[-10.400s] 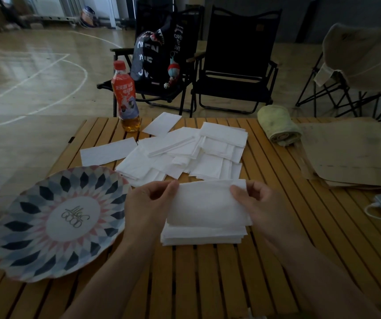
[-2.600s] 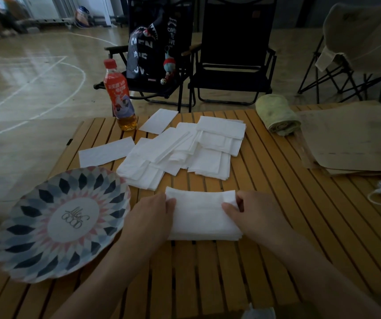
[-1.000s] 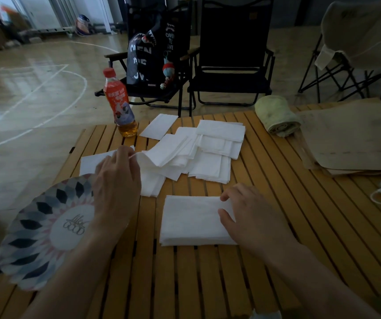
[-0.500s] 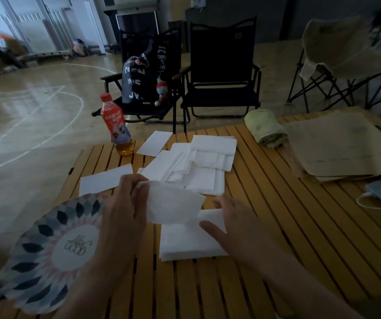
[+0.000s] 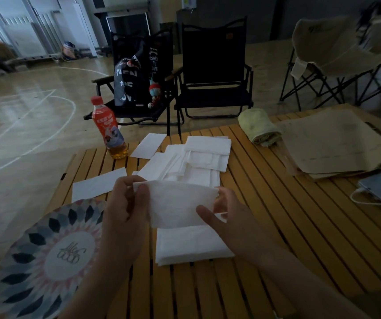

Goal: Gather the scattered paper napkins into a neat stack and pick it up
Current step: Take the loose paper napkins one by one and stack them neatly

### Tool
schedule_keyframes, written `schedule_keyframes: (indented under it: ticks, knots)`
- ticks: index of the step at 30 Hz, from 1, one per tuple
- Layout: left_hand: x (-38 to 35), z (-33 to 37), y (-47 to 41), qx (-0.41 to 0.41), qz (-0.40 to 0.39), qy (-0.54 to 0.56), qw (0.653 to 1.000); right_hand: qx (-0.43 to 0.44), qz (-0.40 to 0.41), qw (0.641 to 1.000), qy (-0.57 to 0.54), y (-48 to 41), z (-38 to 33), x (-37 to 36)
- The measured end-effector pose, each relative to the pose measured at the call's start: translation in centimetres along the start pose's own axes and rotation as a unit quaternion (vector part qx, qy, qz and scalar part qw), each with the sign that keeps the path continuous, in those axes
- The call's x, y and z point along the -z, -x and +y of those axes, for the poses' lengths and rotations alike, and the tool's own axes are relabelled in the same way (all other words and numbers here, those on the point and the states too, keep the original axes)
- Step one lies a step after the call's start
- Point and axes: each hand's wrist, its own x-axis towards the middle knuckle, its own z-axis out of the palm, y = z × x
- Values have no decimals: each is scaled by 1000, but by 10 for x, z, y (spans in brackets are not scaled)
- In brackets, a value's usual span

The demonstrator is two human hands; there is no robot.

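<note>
Trouble could begin far left, where the patterned plate point(image 5: 46, 256) lies just beside the left forearm; a careless sweep might shove it off the tabletop point(image 5: 265, 215). Behind it, a lone napkin point(image 5: 97, 184) lies near the bottle point(image 5: 110, 132), and reaching for that sheet risks tipping the bottle onto the paper. The left hand point(image 5: 125, 217) has its fingers point(image 5: 125, 187) pinching the left edge of a single held napkin point(image 5: 180, 203), raised over the stack point(image 5: 189, 245) that rests flat below. The sheet is limp and bows between the grips, so it may land skewed or creased and spoil the stack's square edges. A loose heap point(image 5: 196, 157) waits farther back. The right hand point(image 5: 228, 224) pinches the right edge; letting go unevenly would swing the sheet aside.
</note>
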Motion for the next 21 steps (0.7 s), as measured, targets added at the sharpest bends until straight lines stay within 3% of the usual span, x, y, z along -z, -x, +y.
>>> schedule_keyframes:
  ticks: [4, 7, 14, 17, 21]
  knots:
    - [-3, -7, 2, 73, -22, 34, 997, 11, 21, 1000, -10, -2, -3, 4]
    - [-5, -20, 4, 140, -47, -32, 989, 2, 46, 999, 15, -4, 0, 12]
    - [-24, -42, 12, 260, -106, -133, 951, -46, 37, 973, 223, -5, 12, 20]
    - [-38, -54, 23, 253, -124, -211, 936, -49, 30, 965, 258, -6, 15, 18]
    - [-47, -59, 29, 235, -127, -233, 935, -47, 27, 961, 271, -6, 17, 17]
